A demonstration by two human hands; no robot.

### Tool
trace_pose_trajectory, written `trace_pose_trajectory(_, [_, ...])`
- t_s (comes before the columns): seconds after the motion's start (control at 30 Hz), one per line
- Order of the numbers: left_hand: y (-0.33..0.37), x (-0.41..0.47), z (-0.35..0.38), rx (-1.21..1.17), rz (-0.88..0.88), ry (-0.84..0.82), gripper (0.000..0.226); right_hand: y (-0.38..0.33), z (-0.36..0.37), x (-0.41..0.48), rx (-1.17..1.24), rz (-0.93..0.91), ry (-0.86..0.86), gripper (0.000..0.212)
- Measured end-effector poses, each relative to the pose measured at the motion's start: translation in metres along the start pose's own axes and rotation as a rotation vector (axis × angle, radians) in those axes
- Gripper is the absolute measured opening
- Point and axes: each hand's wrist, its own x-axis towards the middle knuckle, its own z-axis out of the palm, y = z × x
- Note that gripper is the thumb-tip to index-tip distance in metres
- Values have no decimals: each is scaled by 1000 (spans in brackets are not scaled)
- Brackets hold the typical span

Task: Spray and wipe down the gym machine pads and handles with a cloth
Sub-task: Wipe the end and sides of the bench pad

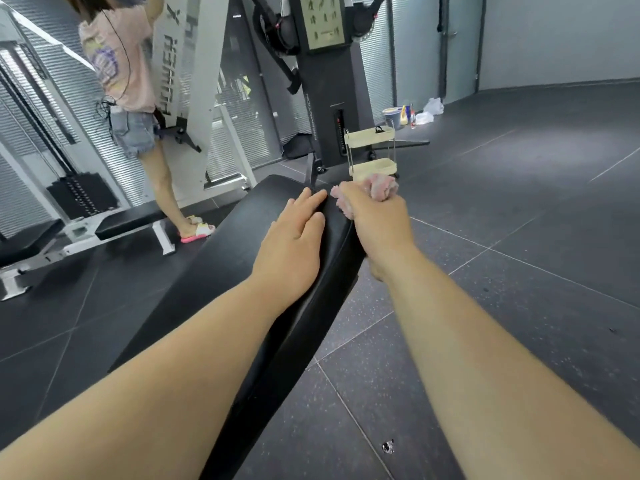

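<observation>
A long black bench pad (221, 271) runs from the bottom centre up to the middle of the head view. My left hand (294, 244) lies flat on the pad's top near its far right edge, fingers spread and holding nothing. My right hand (377, 223) is clenched around a bunched pink cloth (379, 187), pressed against the pad's right side edge. Part of the cloth sticks out above and to the left of my fist. No spray bottle is in either hand.
A cream rolling cart (372, 150) stands just beyond the pad. Behind it rises a dark cable machine (325, 98). Another person (131, 98) stands at a white machine on the left, beside a second bench (128, 220). Cleaning supplies (412, 114) sit on the floor by the far wall.
</observation>
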Motion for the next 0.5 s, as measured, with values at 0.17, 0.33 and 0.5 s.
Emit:
trace_pose_trajectory(0.17, [0,2,1,15,-6,15,43,26,1,-47,102,-161,88,25])
trace_pose_trajectory(0.33, [2,-1,1,-2,-20,13,42,22,-9,-62,109,-191,92,12])
trace_pose_trajectory(0.5, [4,-1,0,-9,-67,36,44,-18,-4,23,110,222,-178,13])
